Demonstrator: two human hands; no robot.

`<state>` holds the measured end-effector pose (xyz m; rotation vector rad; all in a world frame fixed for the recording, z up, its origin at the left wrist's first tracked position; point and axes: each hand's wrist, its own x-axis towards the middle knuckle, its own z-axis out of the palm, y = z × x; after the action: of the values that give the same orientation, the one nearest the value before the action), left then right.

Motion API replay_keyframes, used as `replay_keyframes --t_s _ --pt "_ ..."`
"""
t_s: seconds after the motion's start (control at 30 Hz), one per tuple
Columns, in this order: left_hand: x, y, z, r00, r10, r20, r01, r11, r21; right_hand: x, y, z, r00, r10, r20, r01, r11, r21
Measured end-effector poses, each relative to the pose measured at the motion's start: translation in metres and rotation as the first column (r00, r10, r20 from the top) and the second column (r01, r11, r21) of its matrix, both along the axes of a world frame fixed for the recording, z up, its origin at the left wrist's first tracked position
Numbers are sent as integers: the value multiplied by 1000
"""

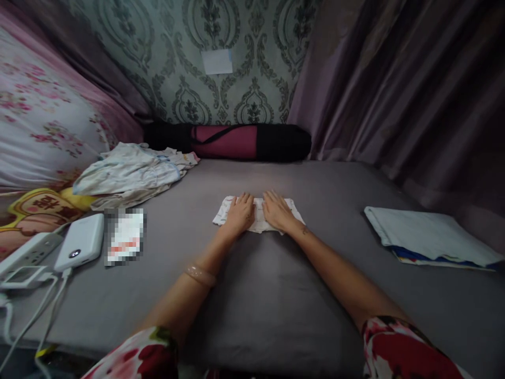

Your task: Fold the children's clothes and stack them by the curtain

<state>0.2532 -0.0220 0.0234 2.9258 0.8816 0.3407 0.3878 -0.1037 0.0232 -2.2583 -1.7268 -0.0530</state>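
A small white piece of cloth, perhaps a garment point(259, 220), lies flat on the grey sheet in front of me, with faint small marks on it. My left hand point(240, 211) rests palm down on its left half, fingers stretched forward. On the right half lies my right hand point(277, 211), also palm down with its fingers extended. Both hands touch the cloth, and neither grips it. Parts of the cloth are hidden beneath them. A pale bangle point(200, 275) circles my left forearm.
Crumpled light clothes point(130, 171) are piled at the back left. A folded pale cloth stack point(434, 234) lies at right. At left are a power bank point(81, 242), a power strip point(33, 252), cables and a blurred packet point(125, 237). A black and maroon bag point(229, 142) lies along the wall.
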Motion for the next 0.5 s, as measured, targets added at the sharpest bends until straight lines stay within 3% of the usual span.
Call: replay_keyframes --t_s 0.13,0.33,0.5 --pt "-6 3 -10 999 45 -4 -45 998 53 -21 -1 -5 999 39 -20 -40 998 -49" --pt "-6 5 -20 995 -22 -99 21 1000 -5 -20 -5 -20 999 34 -14 -35 997 -71" --pt "-5 10 -24 996 -31 -87 28 999 -26 -19 -4 -20 999 36 -20 -38 997 -73"
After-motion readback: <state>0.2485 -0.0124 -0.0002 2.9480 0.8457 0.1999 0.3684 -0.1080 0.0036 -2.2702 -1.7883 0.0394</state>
